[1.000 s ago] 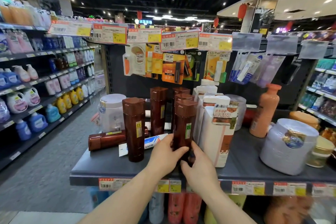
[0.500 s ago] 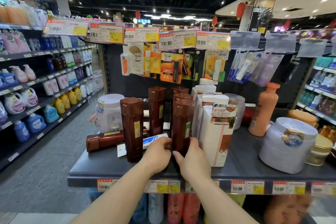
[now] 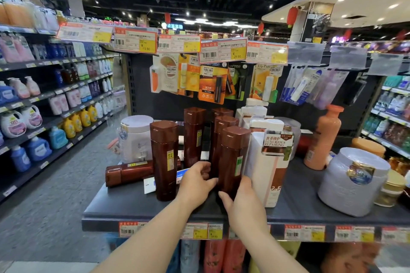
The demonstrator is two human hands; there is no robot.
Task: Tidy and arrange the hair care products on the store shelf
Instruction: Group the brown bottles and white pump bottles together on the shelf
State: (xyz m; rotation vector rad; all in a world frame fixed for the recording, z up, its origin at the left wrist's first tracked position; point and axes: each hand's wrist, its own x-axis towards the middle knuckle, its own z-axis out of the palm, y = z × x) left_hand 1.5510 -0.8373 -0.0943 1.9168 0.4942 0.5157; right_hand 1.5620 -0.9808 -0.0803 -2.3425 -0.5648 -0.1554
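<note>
Several tall brown bottles stand on the dark shelf (image 3: 124,206). My left hand (image 3: 196,182) and my right hand (image 3: 240,199) both wrap the base of the nearest brown bottle (image 3: 233,157), which stands upright beside a white boxed bottle (image 3: 269,168). Another upright brown bottle (image 3: 165,159) stands to the left of my hands. One brown bottle (image 3: 128,172) lies on its side behind it. A blue and white tube (image 3: 179,176) lies flat, partly hidden by my left hand.
A white tub (image 3: 135,139) stands at the back left, a large wrapped tub (image 3: 352,182) at the right, an orange bottle (image 3: 324,137) behind it. Lip balm cards (image 3: 213,82) hang above. An aisle of detergent shelves (image 3: 44,117) runs along the left.
Both hands have slid down to the base of the nearest brown bottle and kept hold of it. The bottle stays upright next to the white box.
</note>
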